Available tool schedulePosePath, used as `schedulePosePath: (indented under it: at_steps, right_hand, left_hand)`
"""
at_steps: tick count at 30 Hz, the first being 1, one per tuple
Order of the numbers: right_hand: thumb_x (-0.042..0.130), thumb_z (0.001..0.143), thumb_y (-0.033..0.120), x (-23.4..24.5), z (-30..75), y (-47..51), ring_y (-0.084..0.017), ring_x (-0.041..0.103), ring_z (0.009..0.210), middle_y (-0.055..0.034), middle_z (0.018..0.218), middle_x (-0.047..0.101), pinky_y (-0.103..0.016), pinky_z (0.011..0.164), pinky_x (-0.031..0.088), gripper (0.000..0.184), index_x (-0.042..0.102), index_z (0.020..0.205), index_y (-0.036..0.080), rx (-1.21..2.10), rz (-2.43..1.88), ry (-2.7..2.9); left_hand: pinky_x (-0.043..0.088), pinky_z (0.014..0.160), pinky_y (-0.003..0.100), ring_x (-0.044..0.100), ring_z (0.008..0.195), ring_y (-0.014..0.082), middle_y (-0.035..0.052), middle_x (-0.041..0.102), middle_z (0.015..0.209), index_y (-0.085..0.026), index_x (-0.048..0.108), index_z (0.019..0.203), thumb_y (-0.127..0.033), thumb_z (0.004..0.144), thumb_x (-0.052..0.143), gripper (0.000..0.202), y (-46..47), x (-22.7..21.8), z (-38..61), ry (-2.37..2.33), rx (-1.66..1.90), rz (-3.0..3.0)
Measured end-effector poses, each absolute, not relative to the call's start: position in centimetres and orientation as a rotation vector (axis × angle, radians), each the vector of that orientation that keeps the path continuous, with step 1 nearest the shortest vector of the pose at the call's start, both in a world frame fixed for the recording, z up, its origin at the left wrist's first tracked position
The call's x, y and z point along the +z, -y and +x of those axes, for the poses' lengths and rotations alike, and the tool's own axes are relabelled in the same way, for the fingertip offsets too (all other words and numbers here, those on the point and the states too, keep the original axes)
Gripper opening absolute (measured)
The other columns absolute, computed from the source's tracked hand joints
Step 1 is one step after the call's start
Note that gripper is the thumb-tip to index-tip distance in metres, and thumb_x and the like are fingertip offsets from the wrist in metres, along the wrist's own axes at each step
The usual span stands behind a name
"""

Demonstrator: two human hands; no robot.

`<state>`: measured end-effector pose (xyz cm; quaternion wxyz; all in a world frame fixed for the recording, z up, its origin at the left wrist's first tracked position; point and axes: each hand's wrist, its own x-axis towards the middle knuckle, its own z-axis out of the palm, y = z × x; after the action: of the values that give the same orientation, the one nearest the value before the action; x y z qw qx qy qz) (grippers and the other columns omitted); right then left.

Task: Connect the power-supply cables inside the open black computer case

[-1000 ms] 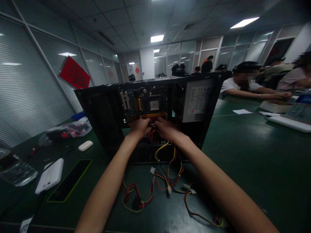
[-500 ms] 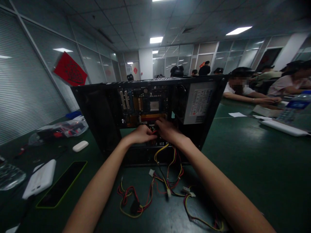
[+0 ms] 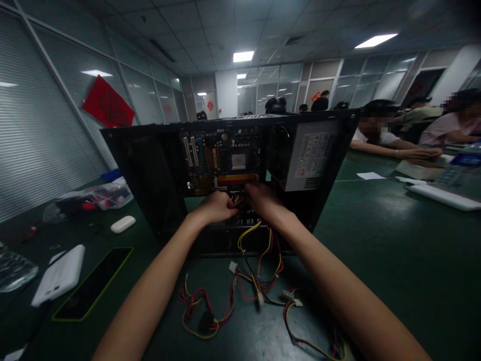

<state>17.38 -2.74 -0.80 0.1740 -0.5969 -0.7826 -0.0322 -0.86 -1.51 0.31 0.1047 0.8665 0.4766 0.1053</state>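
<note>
A black computer case (image 3: 135,170) stands open-sided before me, with a motherboard (image 3: 225,155) at its back and a silver power supply (image 3: 308,160) at the upper right. Both hands reach inside, just below the board's lower edge. My left hand (image 3: 217,206) is closed, its thumb and fingers pinching what looks like thin reddish wires. Close beside it, my right hand (image 3: 261,199) is curled with its fingertips by the same wires; its grip is partly hidden. Yellow, red and black power cables (image 3: 259,260) hang from the case and spread over the table, ending in white and black connectors.
On the left lie a phone with a green edge (image 3: 93,283), a white power bank (image 3: 60,276), a small white case (image 3: 123,224) and a plastic bag (image 3: 93,198). People sit at the right by an open box (image 3: 421,169) and a water bottle (image 3: 462,165).
The view has shifted slightly, and the case looks a little larger. My left hand has moved slightly left, and thin wires show more between the hands.
</note>
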Motion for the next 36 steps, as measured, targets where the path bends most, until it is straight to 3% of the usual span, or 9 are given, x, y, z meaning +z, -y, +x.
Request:
schedulePosePath:
  at_steps: [4,15,28,36]
  right_hand:
    - [0.045,0.095,0.013,-0.75,17.30,2.57,-0.022,0.068,0.099,-0.0112,0.109,0.072,-0.025,0.074,0.043,0.026,0.066,0.109,0.017,-0.015,-1.713,2.235]
    - [0.040,0.098,0.018,-0.66,17.13,2.51,-0.025,0.070,0.097,-0.0154,0.109,0.073,-0.028,0.075,0.048,0.034,0.067,0.117,0.016,-0.064,-1.827,2.211]
    - [0.050,0.092,0.019,-0.20,16.93,2.73,-0.027,0.072,0.095,-0.0191,0.103,0.074,-0.030,0.077,0.051,0.029,0.074,0.108,0.013,-0.127,-1.893,2.178]
    - [0.046,0.094,0.023,-0.30,16.91,2.68,-0.029,0.072,0.097,-0.0206,0.104,0.074,-0.033,0.080,0.053,0.034,0.074,0.110,0.012,-0.141,-1.894,2.165]
  left_hand:
    - [0.023,0.052,0.029,0.044,0.051,0.0132,-0.0005,0.053,0.054,-0.018,0.071,0.064,-0.037,0.080,0.063,0.027,1.80,0.47,-0.65,-1.448,0.265,2.577]
    - [0.028,0.053,0.028,0.051,0.054,0.0149,0.0022,0.062,0.060,-0.018,0.074,0.071,-0.045,0.085,0.060,0.033,1.61,0.22,-0.69,-1.448,0.168,2.617]
    - [0.030,0.053,0.028,0.057,0.059,0.0171,0.0032,0.066,0.065,-0.020,0.074,0.074,-0.045,0.085,0.061,0.030,2.05,0.32,-0.38,-1.520,0.161,2.622]
    - [0.031,0.053,0.027,0.061,0.065,0.0189,0.0048,0.068,0.070,-0.021,0.073,0.077,-0.047,0.086,0.058,0.031,2.13,0.14,-0.48,-1.531,0.163,2.630]
